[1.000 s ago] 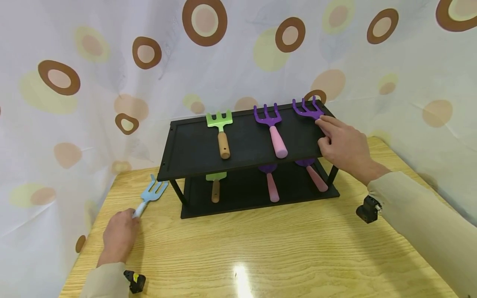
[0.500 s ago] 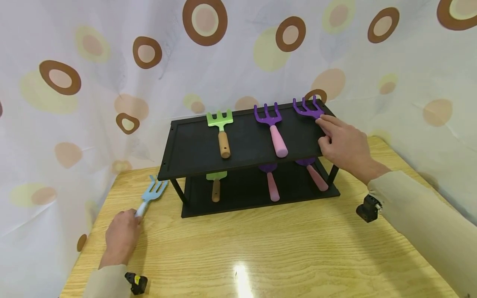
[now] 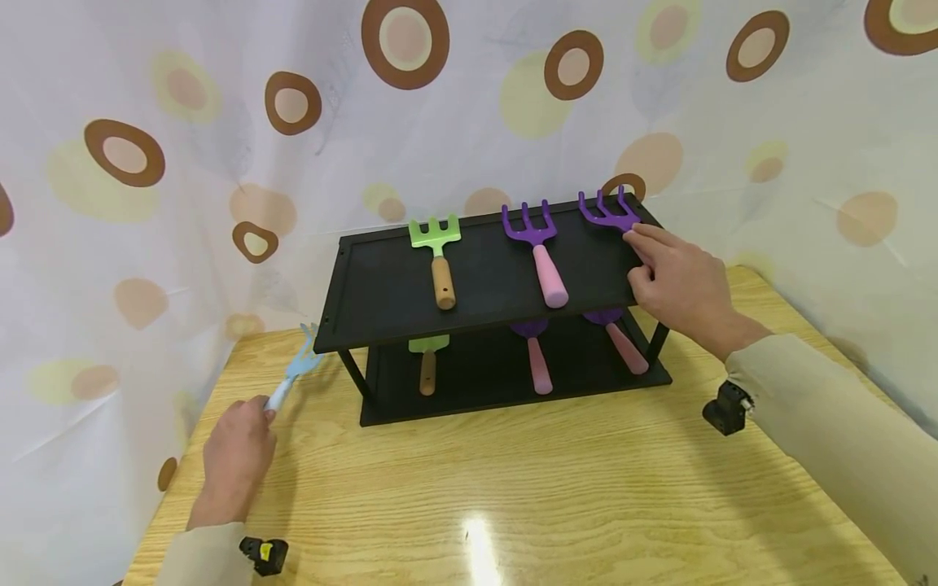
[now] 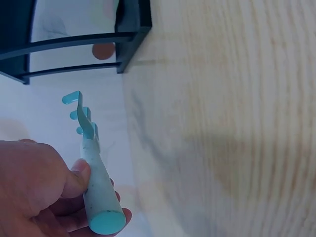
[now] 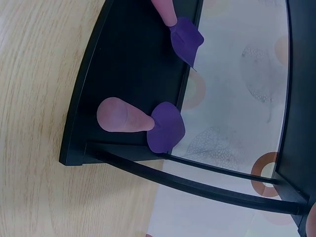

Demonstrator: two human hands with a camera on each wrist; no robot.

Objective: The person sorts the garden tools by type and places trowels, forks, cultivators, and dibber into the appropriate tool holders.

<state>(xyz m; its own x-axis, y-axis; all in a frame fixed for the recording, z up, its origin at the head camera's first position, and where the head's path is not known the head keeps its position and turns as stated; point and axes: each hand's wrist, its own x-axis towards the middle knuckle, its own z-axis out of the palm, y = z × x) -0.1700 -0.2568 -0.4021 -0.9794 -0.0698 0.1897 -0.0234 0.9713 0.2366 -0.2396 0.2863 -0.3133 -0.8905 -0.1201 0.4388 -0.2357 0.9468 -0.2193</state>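
My left hand [image 3: 238, 456] grips the pale handle of a light blue hand rake [image 3: 300, 362], tilted above the table left of the black rack. In the left wrist view, the thumb presses the rake handle [image 4: 101, 192] and the bent tines point toward the rack. My right hand [image 3: 681, 281] holds a purple hand rake [image 3: 611, 216] at the top shelf's right end; its handle is hidden under the hand. Beside it on that shelf lie another purple rake with a pink handle [image 3: 550, 277] and a green rake [image 3: 437, 244] with a wooden handle.
The two-tier black rack [image 3: 381, 301] stands on a wooden table [image 3: 469, 480]. On its lower shelf lie a green tool with a wooden handle [image 3: 427, 373] and two purple trowels with pink handles [image 5: 128, 116]. A patterned cloth [image 3: 454, 122] hangs behind.
My left hand has lifted the light blue rake off the table and turned its tines, moving slightly forward. My right hand stays at the purple rake.
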